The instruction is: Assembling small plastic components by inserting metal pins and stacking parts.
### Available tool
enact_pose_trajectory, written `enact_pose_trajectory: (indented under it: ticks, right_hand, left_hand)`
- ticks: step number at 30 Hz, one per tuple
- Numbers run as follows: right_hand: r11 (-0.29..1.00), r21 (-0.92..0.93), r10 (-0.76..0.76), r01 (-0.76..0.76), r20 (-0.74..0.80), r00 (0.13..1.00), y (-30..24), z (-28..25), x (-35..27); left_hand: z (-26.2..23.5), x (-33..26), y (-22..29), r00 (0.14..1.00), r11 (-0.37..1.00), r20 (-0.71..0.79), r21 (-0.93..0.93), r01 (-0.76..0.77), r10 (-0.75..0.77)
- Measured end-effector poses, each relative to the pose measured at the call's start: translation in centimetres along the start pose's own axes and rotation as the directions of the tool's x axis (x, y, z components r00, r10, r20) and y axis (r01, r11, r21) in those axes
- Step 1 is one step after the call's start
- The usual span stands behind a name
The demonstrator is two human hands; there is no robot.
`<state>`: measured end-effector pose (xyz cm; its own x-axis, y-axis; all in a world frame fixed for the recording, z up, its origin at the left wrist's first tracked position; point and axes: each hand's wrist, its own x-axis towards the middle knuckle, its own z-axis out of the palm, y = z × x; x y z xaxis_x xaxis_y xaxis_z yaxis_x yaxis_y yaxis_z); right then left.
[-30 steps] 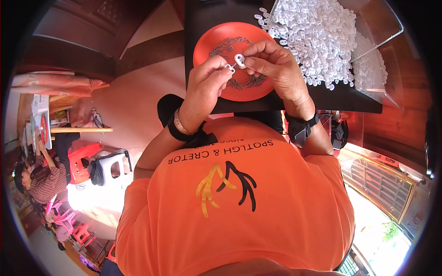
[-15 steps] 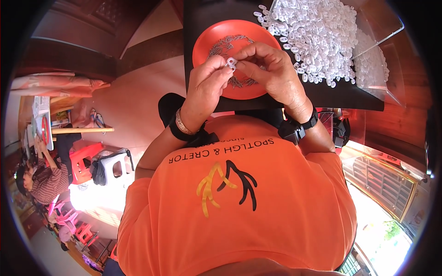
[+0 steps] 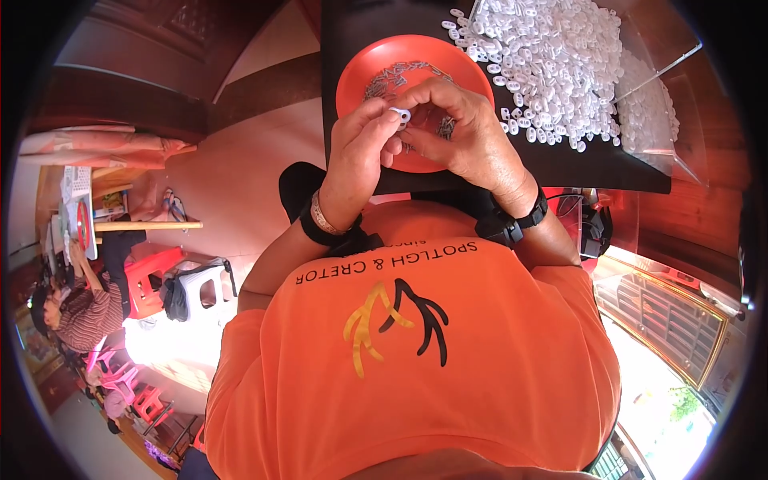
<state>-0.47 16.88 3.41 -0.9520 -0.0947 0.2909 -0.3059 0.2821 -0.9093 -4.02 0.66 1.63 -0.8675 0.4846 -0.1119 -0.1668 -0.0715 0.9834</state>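
Your left hand [image 3: 356,152] pinches a small white two-holed plastic piece [image 3: 403,118] between thumb and forefinger, held up over the near left part of a round red plate [image 3: 352,76]. Your right hand [image 3: 478,142] faces it, its thumb and forefinger bowed toward the same piece; you cannot tell from this view whether those fingertips press on it. Below your hands, small grey metal pins [image 3: 388,80] lie scattered in a rough ring on the plate, which sits on the black desk [image 3: 384,20]. To the right of the plate, a large heap of matching white pieces [image 3: 552,72] spreads over the desk, reaching a clear panel [image 3: 660,72] at its right. You wear a black wristband [image 3: 538,210] on your right wrist. Well apart, at far left, a person in a striped top [image 3: 92,320] is near a white stool [image 3: 196,292].
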Motion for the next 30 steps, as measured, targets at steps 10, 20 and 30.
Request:
enact_pose_trajectory:
  ticks: [10, 20, 30]
  right_hand:
    - [0.909, -0.362, -0.247, 0.206, -0.068, 0.967, 0.5, 1.8, 0.3]
    - [0.87, -0.425, -0.311, 0.249, -0.083, 0.947, -0.3, 1.6, 0.1]
    - [0.765, -0.573, -0.366, 0.294, -0.011, 0.93, -0.4, 1.5, -0.6]
  left_hand:
    - [0.2, 0.1, 0.0, 0.998, 0.998, -0.057, -0.043, -0.042, 0.039]
    - [0.1, 0.2, -0.4, 0.991, 0.987, -0.025, -0.083, -0.134, 0.133]
    - [-0.3, 0.0, -1.5, 0.996, 0.989, -0.001, -0.116, -0.091, 0.092]
